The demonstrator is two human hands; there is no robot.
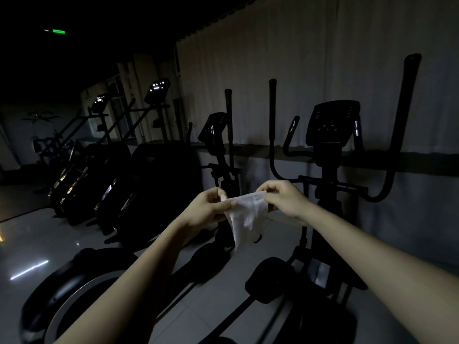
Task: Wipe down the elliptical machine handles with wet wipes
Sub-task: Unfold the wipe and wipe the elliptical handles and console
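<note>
A white wet wipe [246,216] hangs between my two hands at the centre of the view. My left hand [207,206] pinches its left top corner and my right hand [285,198] pinches its right top edge, stretching it flat. Behind them stands a black elliptical machine with a console [331,122]. Its tall left handle [272,120] rises above my hands and its tall right handle [404,115] curves up at the right. Two short inner grips [290,135] flank the console. Neither hand touches the machine.
The room is dim. A second elliptical [218,135] stands to the left, with several darker machines [119,170] in a row beyond it. A flywheel housing [69,289] sits at lower left, pedals [270,276] lie below my arms, and pale curtains [310,58] cover the wall.
</note>
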